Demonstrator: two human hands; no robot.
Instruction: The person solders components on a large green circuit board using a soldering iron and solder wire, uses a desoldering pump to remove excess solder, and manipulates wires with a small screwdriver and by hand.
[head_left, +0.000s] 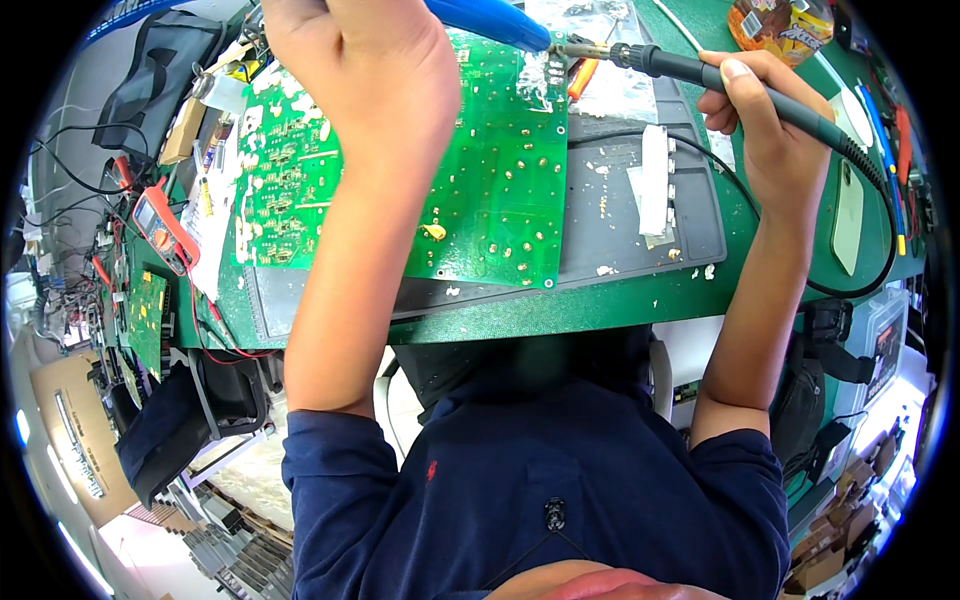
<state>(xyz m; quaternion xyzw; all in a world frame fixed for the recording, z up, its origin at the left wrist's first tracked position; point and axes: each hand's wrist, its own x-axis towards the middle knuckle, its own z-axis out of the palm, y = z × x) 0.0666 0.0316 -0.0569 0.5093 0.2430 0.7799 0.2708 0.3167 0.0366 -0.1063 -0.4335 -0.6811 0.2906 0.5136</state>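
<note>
A large green circuit board (490,190) lies on a grey work mat, with solder joints and whitish residue on it. My right hand (765,115) is closed round the dark handle of a soldering iron (690,68), whose tip points left at the board's far right corner. My left hand (370,80) reaches over the board; its fingers run out of the top edge. From it extends a blue solder sucker (490,20), its nozzle end meeting the iron's tip above the board. The exact contact is too small to make out.
An orange multimeter (165,230) with red and black leads sits at the left. White scraps dot the grey mat (640,240). The iron's cable (890,220) loops at the right, near a pale green phone (847,218). A clear plastic bag (620,95) and orange-handled tool (583,78) lie behind.
</note>
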